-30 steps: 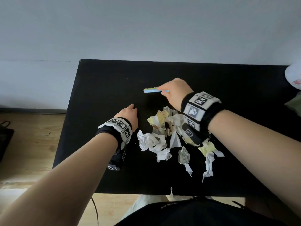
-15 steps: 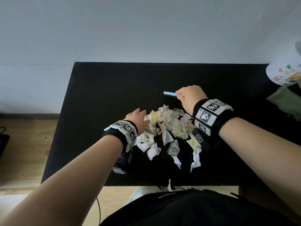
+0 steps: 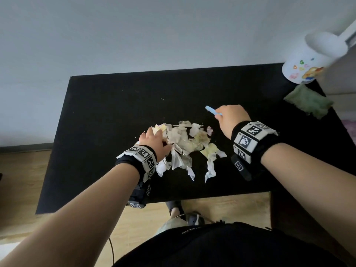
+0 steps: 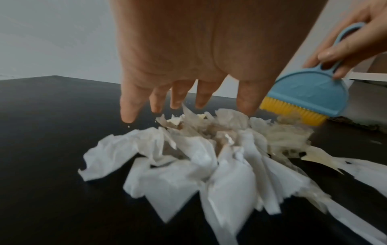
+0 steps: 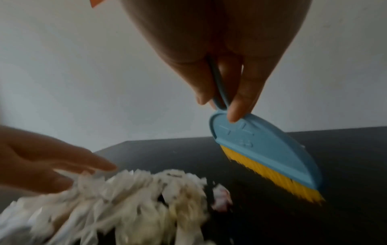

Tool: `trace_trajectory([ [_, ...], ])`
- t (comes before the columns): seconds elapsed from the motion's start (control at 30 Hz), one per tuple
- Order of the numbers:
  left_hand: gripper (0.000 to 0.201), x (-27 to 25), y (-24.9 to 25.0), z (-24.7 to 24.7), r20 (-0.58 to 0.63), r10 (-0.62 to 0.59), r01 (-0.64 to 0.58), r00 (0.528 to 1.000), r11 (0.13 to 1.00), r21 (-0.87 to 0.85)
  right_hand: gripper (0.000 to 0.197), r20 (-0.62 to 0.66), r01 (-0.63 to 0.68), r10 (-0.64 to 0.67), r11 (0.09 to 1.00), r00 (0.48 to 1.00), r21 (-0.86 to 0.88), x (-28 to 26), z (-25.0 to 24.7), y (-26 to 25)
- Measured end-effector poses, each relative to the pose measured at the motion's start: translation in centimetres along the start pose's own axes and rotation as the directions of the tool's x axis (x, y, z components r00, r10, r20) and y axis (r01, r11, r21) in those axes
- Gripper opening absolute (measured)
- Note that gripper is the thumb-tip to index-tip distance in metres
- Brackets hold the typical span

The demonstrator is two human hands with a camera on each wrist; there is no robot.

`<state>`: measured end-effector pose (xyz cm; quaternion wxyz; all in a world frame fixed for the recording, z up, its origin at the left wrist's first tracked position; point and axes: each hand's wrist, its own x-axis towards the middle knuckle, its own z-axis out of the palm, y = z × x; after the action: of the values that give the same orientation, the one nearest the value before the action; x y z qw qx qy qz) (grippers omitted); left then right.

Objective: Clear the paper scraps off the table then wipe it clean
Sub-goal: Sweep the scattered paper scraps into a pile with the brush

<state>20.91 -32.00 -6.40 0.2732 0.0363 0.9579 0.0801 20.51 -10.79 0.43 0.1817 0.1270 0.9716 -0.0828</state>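
Note:
A pile of white and yellowish paper scraps (image 3: 185, 143) (image 4: 205, 157) (image 5: 117, 199) lies in the middle of the black table (image 3: 107, 105). My left hand (image 3: 154, 140) (image 4: 188, 92) hovers over the pile's left side with its fingers straight and spread, holding nothing. My right hand (image 3: 229, 117) (image 5: 226, 99) pinches the handle of a small blue brush with yellow bristles (image 3: 212, 110) (image 4: 301, 97) (image 5: 270, 164). The brush hangs just right of and behind the pile, bristles down near the tabletop.
A white cup with coloured prints (image 3: 306, 62) stands at the table's far right corner, with a green cloth (image 3: 308, 101) lying beside it. Small crumbs (image 3: 163, 99) dot the table behind the pile. The front edge is close to my body.
The left hand moved right onto the pile's left side and pushed the scraps closer together. The right hand with the brush moved right, away from the pile's far side.

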Motion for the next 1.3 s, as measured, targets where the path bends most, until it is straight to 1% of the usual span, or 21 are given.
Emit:
trace_trajectory([
  [0.03,0.063,-0.5,0.2,0.3,-0.007,-0.006,0.006,1.000,1.000,-0.002,0.037,0.052,-0.025,0.026,0.999,0.998,-0.026,-0.1,0.4,0.2],
  [0.1,0.060,-1.5,0.6,1.1,-0.044,-0.011,0.011,0.999,1.000,0.009,0.036,0.088,0.008,-0.002,0.997,0.996,-0.072,-1.1,1.7,-0.2],
  [0.17,0.061,-2.3,0.8,1.6,-0.067,-0.014,0.016,0.998,0.999,0.031,0.034,0.064,0.103,-0.098,0.992,0.993,-0.069,-2.2,3.0,-1.2],
  [0.23,0.067,-2.8,1.0,1.9,-0.085,-0.009,0.013,0.996,0.999,0.044,0.033,0.033,0.193,-0.192,0.981,0.981,-0.028,-3.3,3.5,-2.2],
  [0.3,0.072,-3.1,1.2,1.8,-0.103,0.001,0.005,0.995,0.998,0.057,0.033,0.024,0.214,-0.214,0.977,0.976,0.002,-3.9,2.5,-2.4],
  [0.37,0.074,-3.5,1.4,1.6,-0.116,0.014,-0.006,0.993,0.998,0.067,0.033,-0.016,0.165,-0.164,0.986,0.986,0.008,-4.2,1.1,-1.4],
  [0.43,0.077,-3.8,1.5,1.5,-0.105,0.022,-0.014,0.994,0.997,0.078,0.032,-0.078,0.058,-0.058,0.998,0.995,0.000,-4.4,0.0,0.3],
  [0.47,0.079,-4.0,1.6,1.5,-0.086,0.023,-0.015,0.996,0.996,0.083,0.032,-0.087,-0.011,0.010,1.000,0.996,-0.015,-4.7,-0.2,1.2],
  [0.53,0.081,-4.1,1.8,1.6,-0.047,0.028,-0.024,0.998,0.996,0.090,0.029,-0.038,-0.123,0.121,0.991,0.992,-0.043,-5.1,0.0,2.3],
  [0.6,0.083,-4.0,2.0,1.7,-0.008,0.047,-0.046,0.999,0.994,0.099,0.025,0.024,-0.173,0.174,0.983,0.984,-0.058,-5.5,1.1,2.2],
  [0.67,0.083,-4.0,1.8,1.8,0.005,0.084,-0.084,0.996,0.988,0.127,0.025,0.051,-0.184,0.186,0.982,0.981,-0.039,-5.8,2.4,1.0],
  [0.77,0.083,-4.0,0.9,1.9,0.017,0.129,-0.130,0.991,0.984,0.120,0.024,0.073,-0.110,0.109,0.994,0.991,0.017,-6.0,3.9,-1.8],
  [0.83,0.086,-4.0,0.2,1.8,0.046,0.144,-0.147,0.989,0.984,0.098,0.023,0.055,-0.066,0.062,0.996,0.997,0.065,-6.0,4.1,-3.4],
  [0.9,0.086,-3.9,-0.6,1.5,0.065,0.169,-0.176,0.983,0.977,0.120,0.027,0.003,-0.054,0.054,0.991,0.999,0.122,-6.1,3.8,-4.2],
  [1.0,0.085,-3.7,-1.8,1.0,0.066,0.211,-0.219,0.975,0.965,0.147,0.030,-0.105,-0.120,0.136,0.982,0.985,0.145,-6.6,2.5,-3.1],
  [1.07,0.084,-3.5,-2.4,0.8,0.063,0.220,-0.228,0.973,0.961,0.155,0.029,-0.130,-0.218,0.231,0.970,0.964,0.103,-7.0,2.1,-1.5],
  [1.13,0.082,-3.5,-2.9,0.7,0.040,0.229,-0.233,0.973,0.959,0.164,0.027,-0.079,-0.328,0.333,0.942,0.940,0.073,-7.7,2.7,-0.8],
  [1.17,0.081,-3.5,-3.0,0.7,0.026,0.236,-0.237,0.971,0.957,0.166,0.026,-0.050,-0.362,0.365,0.930,0.930,0.066,-8.1,3.3,-1.0],
  [1.23,0.082,-3.6,-3.4,1.0,0.010,0.256,-0.254,0.967,0.952,0.168,0.024,-0.029,-0.378,0.380,0.924,0.924,0.061,-8.5,4.7,-2.2],
  [1.3,0.084,-3.6,-3.8,1.3,0.006,0.274,-0.270,0.962,0.945,0.186,0.022,-0.026,-0.339,0.342,0.937,0.939,0.080,-8.7,5.8,-3.8],
])
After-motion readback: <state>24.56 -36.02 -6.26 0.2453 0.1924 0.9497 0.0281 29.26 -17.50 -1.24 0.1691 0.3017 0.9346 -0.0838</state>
